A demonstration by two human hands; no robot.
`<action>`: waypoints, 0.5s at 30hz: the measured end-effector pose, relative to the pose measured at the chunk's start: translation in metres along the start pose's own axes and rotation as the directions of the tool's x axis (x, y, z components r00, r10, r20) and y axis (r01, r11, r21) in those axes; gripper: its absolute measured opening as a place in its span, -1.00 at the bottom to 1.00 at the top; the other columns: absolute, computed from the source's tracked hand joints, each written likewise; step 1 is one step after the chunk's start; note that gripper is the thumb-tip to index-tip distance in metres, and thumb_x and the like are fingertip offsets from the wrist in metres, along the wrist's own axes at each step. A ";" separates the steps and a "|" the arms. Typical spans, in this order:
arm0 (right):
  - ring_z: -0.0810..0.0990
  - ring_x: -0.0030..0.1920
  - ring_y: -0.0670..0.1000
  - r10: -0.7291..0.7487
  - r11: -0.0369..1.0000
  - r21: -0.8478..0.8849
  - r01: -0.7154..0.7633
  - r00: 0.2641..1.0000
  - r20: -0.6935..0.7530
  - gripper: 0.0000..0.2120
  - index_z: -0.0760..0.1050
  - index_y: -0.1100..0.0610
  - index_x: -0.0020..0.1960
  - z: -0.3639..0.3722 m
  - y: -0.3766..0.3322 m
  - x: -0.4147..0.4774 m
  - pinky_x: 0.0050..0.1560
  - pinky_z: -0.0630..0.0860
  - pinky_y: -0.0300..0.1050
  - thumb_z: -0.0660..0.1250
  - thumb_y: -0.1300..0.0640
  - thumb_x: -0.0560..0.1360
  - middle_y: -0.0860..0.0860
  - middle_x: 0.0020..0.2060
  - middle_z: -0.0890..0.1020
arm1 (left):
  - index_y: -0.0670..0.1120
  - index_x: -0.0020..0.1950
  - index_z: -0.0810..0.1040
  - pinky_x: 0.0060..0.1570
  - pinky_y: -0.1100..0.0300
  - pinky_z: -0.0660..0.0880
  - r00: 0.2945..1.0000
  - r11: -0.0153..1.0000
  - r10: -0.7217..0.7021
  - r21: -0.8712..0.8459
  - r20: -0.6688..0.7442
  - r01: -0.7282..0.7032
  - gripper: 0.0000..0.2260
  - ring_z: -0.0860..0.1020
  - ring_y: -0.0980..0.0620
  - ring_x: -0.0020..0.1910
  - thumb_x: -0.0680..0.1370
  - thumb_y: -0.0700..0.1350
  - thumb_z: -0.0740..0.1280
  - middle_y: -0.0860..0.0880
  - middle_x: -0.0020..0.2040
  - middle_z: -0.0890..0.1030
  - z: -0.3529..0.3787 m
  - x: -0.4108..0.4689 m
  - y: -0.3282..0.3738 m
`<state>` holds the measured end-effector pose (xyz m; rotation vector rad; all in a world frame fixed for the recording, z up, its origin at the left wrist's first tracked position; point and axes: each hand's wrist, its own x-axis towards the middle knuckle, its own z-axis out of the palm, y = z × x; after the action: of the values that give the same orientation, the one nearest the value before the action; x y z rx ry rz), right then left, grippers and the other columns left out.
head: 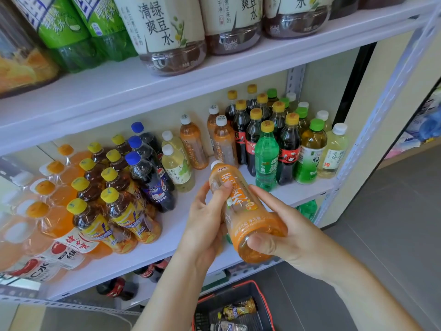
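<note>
Aloft, tilted orange bottle; left hand fingers round middle; right hand apparently round base

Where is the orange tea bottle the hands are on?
Head view, centre: the orange tea bottle is held tilted between left hand and right hand, before the middle shelf, above the red-rimmed basket.

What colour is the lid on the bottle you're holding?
The round cap on the orange plastic bottle is white; best in head view.
</note>
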<state>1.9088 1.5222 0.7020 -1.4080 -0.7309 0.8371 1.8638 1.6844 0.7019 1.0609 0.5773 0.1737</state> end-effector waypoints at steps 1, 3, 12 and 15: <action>0.62 0.19 -0.04 -0.003 1.000 -0.030 0.003 1.000 -0.019 -0.10 0.17 -0.39 0.43 -0.001 0.004 0.001 0.21 0.53 -0.07 0.53 -0.35 0.20 -0.15 0.20 0.62 | -0.12 0.41 0.41 -0.21 -0.02 0.63 1.000 0.999 -0.020 -0.027 -0.016 0.019 -0.37 0.69 -0.20 -0.08 0.39 0.02 0.48 -0.23 0.03 0.70 0.001 0.000 0.000; 0.62 0.19 -0.07 0.003 0.997 -0.077 -0.009 0.997 -0.072 -0.02 0.13 -0.31 0.49 0.002 0.005 0.002 0.22 0.52 0.01 0.53 -0.36 0.19 -0.19 0.22 0.60 | -0.16 0.36 0.45 -0.25 0.00 0.63 0.998 0.998 -0.047 -0.047 -0.051 0.044 -0.46 0.69 -0.20 -0.12 0.45 0.01 0.45 -0.26 0.02 0.69 0.002 0.001 0.000; 0.61 0.18 -0.16 -0.062 0.990 -0.131 0.046 0.991 -0.120 -0.21 0.17 -0.38 0.45 0.005 0.008 -0.005 0.16 0.54 -0.24 0.49 -0.27 0.33 -0.29 0.20 0.58 | -0.20 0.26 0.51 -0.29 -0.02 0.63 0.989 0.995 -0.083 -0.068 -0.120 0.075 -0.62 0.67 -0.12 -0.26 0.55 0.02 0.37 -0.20 -0.14 0.68 0.005 0.007 -0.002; 0.62 0.15 -0.15 -0.064 0.981 -0.192 0.039 0.990 -0.124 -0.22 0.16 -0.43 0.43 0.005 0.008 -0.007 0.18 0.55 -0.19 0.50 -0.14 0.36 -0.28 0.19 0.59 | -0.19 0.10 0.56 -0.37 0.04 0.59 0.991 0.994 -0.094 -0.061 -0.090 0.089 -0.71 0.66 -0.09 -0.34 0.56 0.02 0.35 -0.15 -0.27 0.67 0.003 0.009 -0.003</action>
<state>1.9002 1.5185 0.6941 -1.5905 -0.7584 0.6414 1.8724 1.6838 0.6971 0.9725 0.6997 0.1586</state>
